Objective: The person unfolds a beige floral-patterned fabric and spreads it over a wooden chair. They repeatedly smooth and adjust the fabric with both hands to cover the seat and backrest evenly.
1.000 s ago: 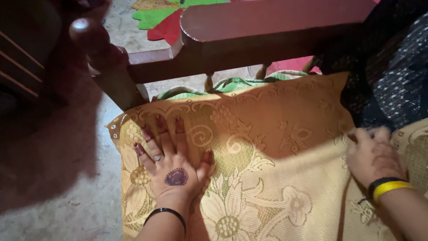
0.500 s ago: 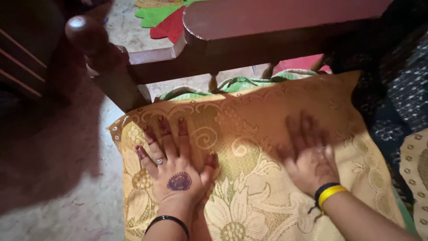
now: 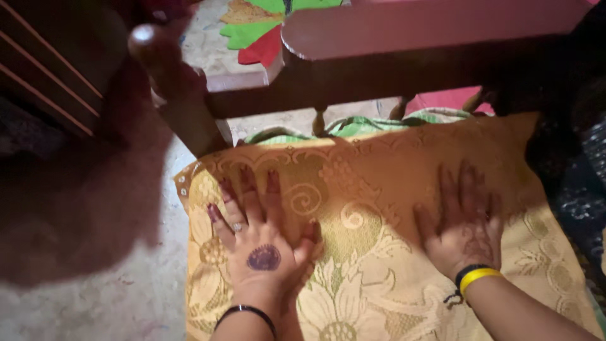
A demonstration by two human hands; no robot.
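— Rough pale floor (image 3: 95,303) on the left, dark wooden furniture frame (image 3: 353,57) across the top. What's under your hands?

— Yellow lace cloth (image 3: 379,284) with a big flower pattern, spread flat below the frame, its top edge in shadow. Both my hands are on it.

— Left hand?

— My left hand (image 3: 262,243) lies flat, palm down, fingers spread wide, pressing the left part of the cloth. Ring (image 3: 237,227) on one finger, dark round mark on the back, black bangle (image 3: 247,312) at the wrist.

— Right hand?

— My right hand (image 3: 464,230) is flat too, palm down, fingers open and pointing up toward the frame, on the right part of the cloth. Holds nothing. Yellow band (image 3: 478,278) and a black one at the wrist.

— Anything else?

— Green fabric (image 3: 353,124) peeks out just above the cloth's top edge. Pink cloth (image 3: 445,99) shows behind it, under the frame. Green and red felt shapes (image 3: 265,31) lie on the floor beyond. Dark patterned fabric (image 3: 584,189) at the right edge.
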